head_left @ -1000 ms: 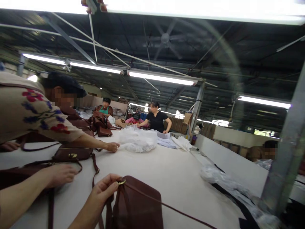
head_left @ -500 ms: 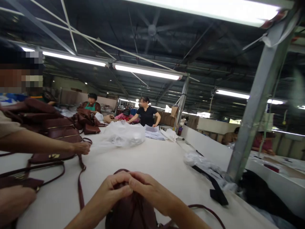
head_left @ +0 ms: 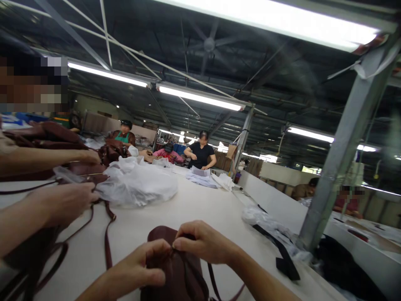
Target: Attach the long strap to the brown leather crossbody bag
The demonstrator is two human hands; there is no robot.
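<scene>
I am pinching with both hands at one spot on the top edge of the dark brown bag [head_left: 175,267]: my left hand [head_left: 139,269] is closing thumb and forefinger on it from the near side, and my right hand [head_left: 203,242] is meeting it fingertip to fingertip from the far side. Each grip is narrow and is holding a small part of the bag's edge; what that part is, I cannot tell, since my fingers are covering it. The bag is lying on the white table [head_left: 203,205] right in front of me, with its thin strap [head_left: 219,290] looping out under my right wrist.

To do this well, I judge that I am needing to keep the pinch light and the bag flat, so that the edge is not twisting between my fingers.

Further out on the left, another person's hand [head_left: 67,202] is resting among loose straps [head_left: 108,234], beside a crumpled clear plastic bag [head_left: 138,186]. Beyond it, more brown bags [head_left: 46,136] are piling up, and other workers are standing at the far end.
</scene>
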